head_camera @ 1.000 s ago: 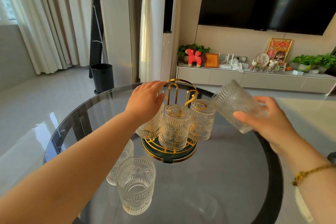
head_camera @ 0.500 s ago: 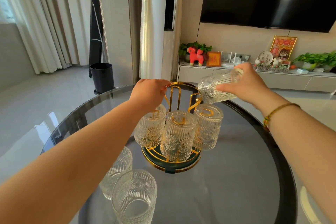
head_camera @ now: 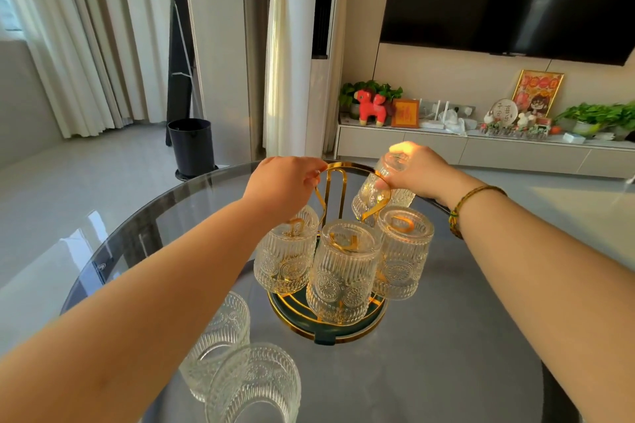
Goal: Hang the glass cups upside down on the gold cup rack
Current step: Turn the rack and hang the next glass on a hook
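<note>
from the head view, we are on the fourth cup. our right hand (head_camera: 417, 170) is wrapped around a glass cup (head_camera: 378, 191), pinching it by its base with the mouth tipped down and toward us, and it sits at the far right side of the gold cup rack (head_camera: 331, 182), right at one of the curved gold hooks. whether the hook is already inside the mouth we cannot tell. our left hand (head_camera: 285, 182) is pressed closed around the top loop of the rack, steadying it.

three hung cups (head_camera: 342, 268) already sit upside down on the near hooks, touching or nearly touching one another over the round rack base (head_camera: 326, 333). we judge the task a bit past halfway.

the next move calls for lowering the held cup straight over its hook until it settles, keeping it off the neighbouring cup just in front of it, since glass on glass could chip.

two upright cups (head_camera: 240, 364) wait on the table (head_camera: 446, 354) near our left forearm, one partly behind the other. that forearm crosses just above them, so pulling the left hand back carelessly could knock them. the rest of the table near the rack is bare.
</note>
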A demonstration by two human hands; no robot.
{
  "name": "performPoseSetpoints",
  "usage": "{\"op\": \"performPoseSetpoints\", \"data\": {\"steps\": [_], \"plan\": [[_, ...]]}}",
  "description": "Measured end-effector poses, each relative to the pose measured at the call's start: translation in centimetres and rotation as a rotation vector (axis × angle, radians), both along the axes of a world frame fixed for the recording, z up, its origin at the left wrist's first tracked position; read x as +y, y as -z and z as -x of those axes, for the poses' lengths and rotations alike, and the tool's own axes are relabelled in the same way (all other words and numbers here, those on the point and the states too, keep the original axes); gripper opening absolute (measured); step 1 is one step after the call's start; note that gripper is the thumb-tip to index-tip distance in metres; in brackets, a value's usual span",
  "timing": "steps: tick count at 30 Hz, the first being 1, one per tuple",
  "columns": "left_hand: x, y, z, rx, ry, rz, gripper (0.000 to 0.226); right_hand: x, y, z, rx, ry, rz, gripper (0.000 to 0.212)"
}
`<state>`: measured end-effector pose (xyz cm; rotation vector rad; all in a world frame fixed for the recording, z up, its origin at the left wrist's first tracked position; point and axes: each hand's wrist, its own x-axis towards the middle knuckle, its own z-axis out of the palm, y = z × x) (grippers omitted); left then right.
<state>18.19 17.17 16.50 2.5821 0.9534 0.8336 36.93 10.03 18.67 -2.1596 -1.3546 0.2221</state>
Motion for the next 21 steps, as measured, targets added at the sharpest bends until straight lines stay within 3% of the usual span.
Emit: {"op": "performPoseSetpoints", "data": {"steps": [4,11,17,21], "plan": [[0.1,0.0,0.0,-0.001,0.014,-0.008,0.028,0.3,0.7,-0.2,0.034,-0.063,0.07,0.077],[0.1,0.0,-0.1,-0.024,0.008,0.014,0.031,0.5,2.2,-0.3,-0.065,-0.193,0.086,0.074],[0.2,0.0,-0.1,-0.028,0.009,0.02,0.031,0.6,2.3,-0.4,-0.078,-0.229,0.087,0.043],[0.1,0.1,-0.1,-0.027,0.002,0.015,0.032,0.6,2.2,-0.6,-0.092,-0.217,0.128,0.055]]}}
